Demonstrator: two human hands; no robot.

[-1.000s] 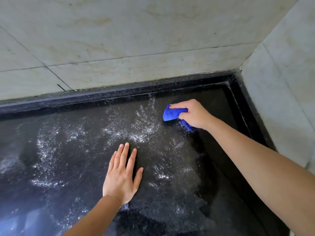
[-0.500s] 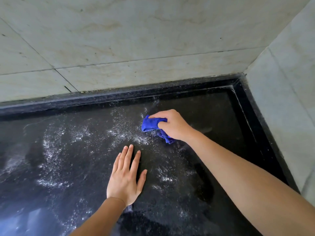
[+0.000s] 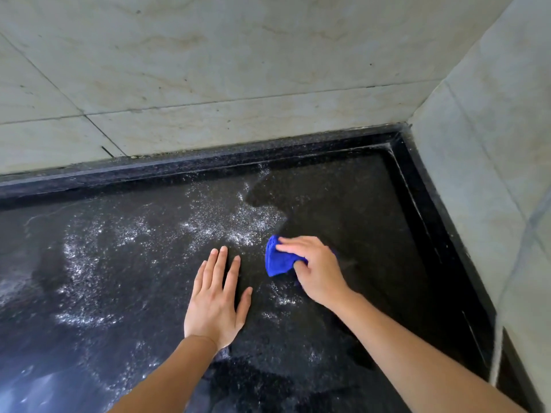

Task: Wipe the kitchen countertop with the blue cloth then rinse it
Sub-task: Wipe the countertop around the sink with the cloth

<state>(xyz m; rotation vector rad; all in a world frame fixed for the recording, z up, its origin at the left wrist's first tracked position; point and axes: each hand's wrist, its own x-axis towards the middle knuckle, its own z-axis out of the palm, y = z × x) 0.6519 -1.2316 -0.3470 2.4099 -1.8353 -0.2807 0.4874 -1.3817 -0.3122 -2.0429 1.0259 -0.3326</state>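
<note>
Small bright-blue fabric cloth (image 3: 280,259): bunched into 1 wad, lying on the counter near its middle, gripped under the right hand (image 3: 316,272); only its left part shows. Black speckled stone countertop (image 3: 372,222): glossy, raised rim along back and right edges. White powdery streaks across left and centre; darker, cleaner patch right of the cloth.

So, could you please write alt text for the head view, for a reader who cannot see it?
The right hand holds a blue cloth on a dark countertop; the left hand lies flat beside it. Pale walls meet at the corner.
</note>
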